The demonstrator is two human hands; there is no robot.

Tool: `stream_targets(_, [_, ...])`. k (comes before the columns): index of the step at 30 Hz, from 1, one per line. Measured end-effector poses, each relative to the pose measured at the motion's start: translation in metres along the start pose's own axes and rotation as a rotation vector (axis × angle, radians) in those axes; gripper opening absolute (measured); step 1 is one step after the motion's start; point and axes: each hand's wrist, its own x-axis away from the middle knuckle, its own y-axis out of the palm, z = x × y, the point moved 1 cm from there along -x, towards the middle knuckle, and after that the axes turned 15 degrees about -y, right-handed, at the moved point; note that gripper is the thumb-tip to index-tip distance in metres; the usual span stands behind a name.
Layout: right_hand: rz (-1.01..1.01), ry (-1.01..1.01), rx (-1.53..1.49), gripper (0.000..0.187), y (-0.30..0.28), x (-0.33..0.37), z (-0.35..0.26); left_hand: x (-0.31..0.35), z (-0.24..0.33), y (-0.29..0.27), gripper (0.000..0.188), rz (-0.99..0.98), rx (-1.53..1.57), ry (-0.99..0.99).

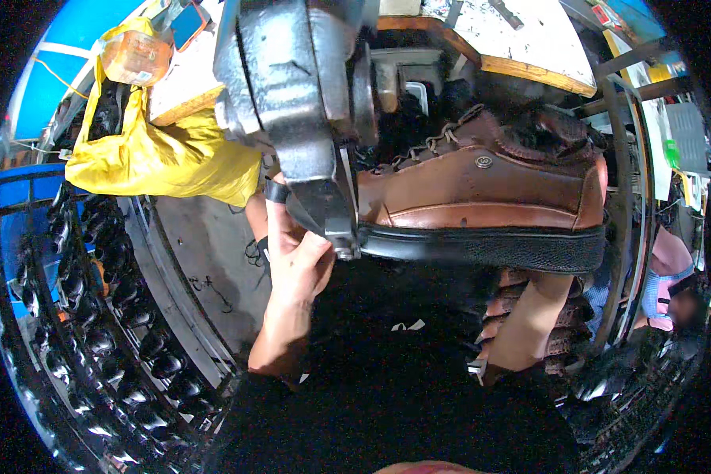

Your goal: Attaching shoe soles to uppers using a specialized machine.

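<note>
A brown leather lace-up shoe [490, 186] with a thick black sole [482, 249] lies sideways in front of me, its toe pointing left. The worn grey metal machine head [292, 87] comes down over the toe, and its narrow lower end meets the sole's edge. At the toe, just left of that metal end, my left hand [300, 257] has its thumb and fingers closed around the shoe's front; a black band wraps one finger. My right forearm [529, 324] reaches up behind the heel end of the shoe, which hides the right hand and its fingers.
Left of the machine hangs a yellow bag [166, 154] by a white tabletop [186, 83]. Racks of shiny black shoes [126, 347] line the left. Several brown shoes [509, 308] stand behind my right forearm. Another person [667, 276] is at the far right. A white table [529, 39] stands beyond.
</note>
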Motion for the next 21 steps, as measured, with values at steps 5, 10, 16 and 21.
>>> stream_targets(5, [-0.295,-0.085,0.046,0.044,-0.016,-0.021,0.017,-0.005,0.006,-0.004,0.080,-0.021,0.112,-0.016])
stream_targets(10, [-0.279,-0.185,0.193,0.040,0.015,0.005,0.012,-0.004,0.016,-0.008,0.081,0.037,0.130,-0.009])
stream_targets(16, [-0.365,-0.280,0.048,0.047,0.017,0.061,0.023,-0.005,0.027,-0.020,0.084,0.032,0.118,0.027])
stream_targets(21, [-0.793,-0.182,-0.353,0.068,0.009,0.094,0.052,-0.013,0.015,-0.044,0.067,0.102,0.138,-0.007])
